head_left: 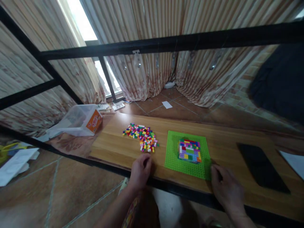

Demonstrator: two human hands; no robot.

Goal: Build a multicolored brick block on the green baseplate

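Note:
My left hand (141, 169) rests at the table's front edge with its fingers curled closed, just below a loose pile of small coloured toy bricks (144, 136). Whatever its fingertips may hold is hidden. To the right lies a green studded baseplate (171, 152). On its middle stands a low block of multicoloured bricks (190, 150), built in layers, with a recess and some green showing near its centre. My right hand (226, 186) is closed at the baseplate's near right corner, its thumb and finger pinched against that edge.
A dark flat phone-like slab (262, 167) lies on the wooden table (111, 142), right of my right hand. White paper (293, 161) is at the far right. A clear plastic bin (80, 120) with an orange label stands beyond the left end. A black metal rail (152, 45) crosses ahead.

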